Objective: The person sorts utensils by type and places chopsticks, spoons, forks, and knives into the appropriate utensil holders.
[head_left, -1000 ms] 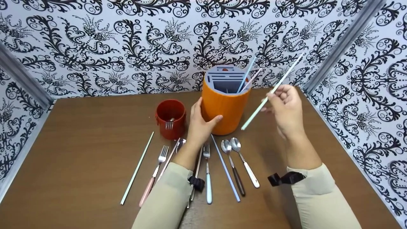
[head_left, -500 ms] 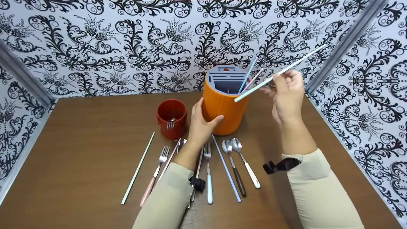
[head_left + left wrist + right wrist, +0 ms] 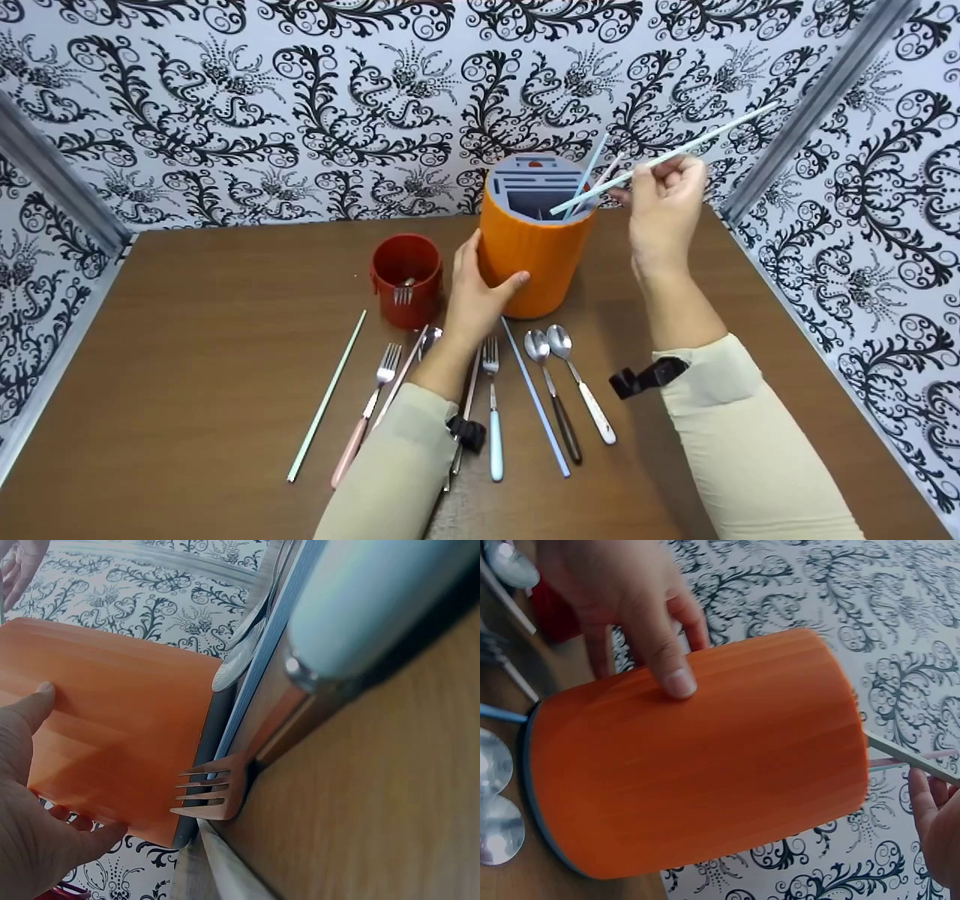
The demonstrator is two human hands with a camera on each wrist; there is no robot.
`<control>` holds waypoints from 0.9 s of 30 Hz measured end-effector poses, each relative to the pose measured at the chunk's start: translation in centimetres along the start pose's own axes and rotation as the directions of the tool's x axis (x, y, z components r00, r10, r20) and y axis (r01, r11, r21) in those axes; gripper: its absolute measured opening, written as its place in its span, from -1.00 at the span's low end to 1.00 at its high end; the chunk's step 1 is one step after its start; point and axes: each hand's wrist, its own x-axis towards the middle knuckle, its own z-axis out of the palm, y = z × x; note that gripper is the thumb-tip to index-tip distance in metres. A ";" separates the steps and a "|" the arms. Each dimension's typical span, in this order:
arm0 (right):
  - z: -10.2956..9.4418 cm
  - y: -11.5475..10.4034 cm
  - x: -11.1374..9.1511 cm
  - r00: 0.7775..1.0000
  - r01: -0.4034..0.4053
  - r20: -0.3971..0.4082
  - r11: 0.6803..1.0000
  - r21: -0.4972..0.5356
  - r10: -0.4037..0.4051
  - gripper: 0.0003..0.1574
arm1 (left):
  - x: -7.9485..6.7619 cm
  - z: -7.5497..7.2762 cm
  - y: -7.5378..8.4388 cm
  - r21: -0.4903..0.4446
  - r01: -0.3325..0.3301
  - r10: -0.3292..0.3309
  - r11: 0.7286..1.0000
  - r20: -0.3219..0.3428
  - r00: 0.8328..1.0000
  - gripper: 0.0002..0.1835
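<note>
An orange utensil holder [image 3: 544, 259] with a slotted grey top stands upright at the back of the table. My left hand [image 3: 480, 300] holds its left side, thumb on the front and fingers round the far side. My right hand [image 3: 666, 210] pinches a pale green chopstick [image 3: 720, 131], which slants down leftward with its lower tip over the holder's large opening. Whether that tip is inside the opening I cannot tell. A light blue chopstick [image 3: 594, 161] and a pink one lean out of the same opening. In the right wrist view, the held chopstick [image 3: 892, 748] passes the holder's rim.
A red cup [image 3: 409, 300] with a fork in it stands left of the holder. In front lie a green chopstick [image 3: 328, 397], a pink-handled fork [image 3: 367, 409], a blue-handled fork [image 3: 494, 420], a blue chopstick [image 3: 536, 397], two spoons [image 3: 559, 341] and more cutlery. Patterned walls enclose the table [image 3: 202, 352].
My right hand has moved up and leftward, bringing the green chopstick from beside the holder to over its opening and tilting it flatter. The left hand stays on the holder.
</note>
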 end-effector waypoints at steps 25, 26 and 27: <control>0.3 2.3 0.4 0.982 0.038 0.183 0.920 -0.391 0.038 -0.75 | -0.1 0.0 0.0 0.005 -0.012 0.012 1.000 -0.005 1.000 0.04; 0.3 2.3 0.4 0.982 0.042 0.186 0.913 -0.405 0.037 -0.75 | -0.1 0.0 0.0 0.006 -0.011 0.012 1.000 -0.005 1.000 0.04; 0.3 2.3 0.4 0.981 0.050 0.191 0.908 -0.416 0.034 -0.76 | -0.1 0.0 0.0 0.005 -0.011 0.011 1.000 -0.005 1.000 0.05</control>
